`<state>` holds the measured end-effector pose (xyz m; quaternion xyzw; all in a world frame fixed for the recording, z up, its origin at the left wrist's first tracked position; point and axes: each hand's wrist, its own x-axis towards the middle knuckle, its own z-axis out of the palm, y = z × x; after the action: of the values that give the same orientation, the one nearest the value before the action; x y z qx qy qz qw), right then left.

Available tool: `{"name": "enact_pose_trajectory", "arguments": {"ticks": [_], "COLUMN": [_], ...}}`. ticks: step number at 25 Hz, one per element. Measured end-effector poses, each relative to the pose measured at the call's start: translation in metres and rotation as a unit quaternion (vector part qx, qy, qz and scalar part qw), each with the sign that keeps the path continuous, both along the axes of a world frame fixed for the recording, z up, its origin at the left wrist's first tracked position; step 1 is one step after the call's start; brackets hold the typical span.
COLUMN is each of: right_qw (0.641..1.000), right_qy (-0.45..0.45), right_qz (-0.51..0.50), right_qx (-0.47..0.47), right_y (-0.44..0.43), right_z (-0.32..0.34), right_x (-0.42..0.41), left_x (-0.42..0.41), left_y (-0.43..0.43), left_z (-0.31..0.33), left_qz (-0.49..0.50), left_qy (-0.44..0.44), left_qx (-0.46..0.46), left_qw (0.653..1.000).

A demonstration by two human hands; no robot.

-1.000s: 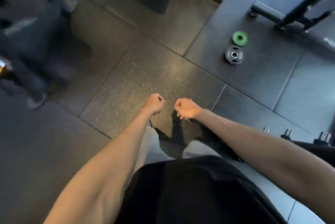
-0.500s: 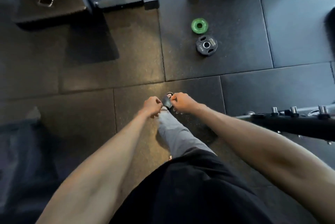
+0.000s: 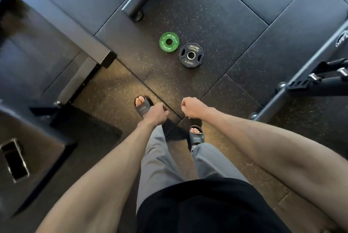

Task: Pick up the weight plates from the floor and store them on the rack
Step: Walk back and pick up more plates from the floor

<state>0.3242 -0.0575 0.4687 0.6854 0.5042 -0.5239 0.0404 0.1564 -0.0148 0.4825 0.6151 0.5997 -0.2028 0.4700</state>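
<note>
Green plate [image 3: 169, 42] lies flat just left of the black plate [image 3: 191, 55], edges nearly touching. Both look small, rigid, probably light; the black one's cut-out grips suit fingers. Left hand [image 3: 156, 113] and right hand [image 3: 192, 107], well short of it, are curled, empty fists.

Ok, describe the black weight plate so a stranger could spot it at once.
Start at the speckled rubber floor ahead of the person's feet, where two small plates lie side by side. The black weight plate is the right one, beside the green plate. It alone is many-sided, with grip cutouts, a metal-ringed hole and a "2.5KG" marking.
</note>
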Motion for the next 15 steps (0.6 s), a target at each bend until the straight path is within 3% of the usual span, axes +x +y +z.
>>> {"name": "enact_pose_trajectory", "arguments": {"ticks": [9,15], "right_qw": [0.974,0.970], "right_qy": [-0.042,-0.056], "right_qz": [-0.217,-0.223], "right_qx": [-0.050,-0.075], "right_y": [0.187,0.250], "right_z": [-0.137,-0.276], "right_x": [-0.006,0.023], "left_x": [0.050,0.090], "left_y": [0.254,0.329], "left_z": [-0.159,-0.300], "left_qz": [-0.163,-0.227], "left_qy": [-0.027,-0.010], "left_qx": [-0.010,-0.033], "left_qw": [0.986,0.973]}}
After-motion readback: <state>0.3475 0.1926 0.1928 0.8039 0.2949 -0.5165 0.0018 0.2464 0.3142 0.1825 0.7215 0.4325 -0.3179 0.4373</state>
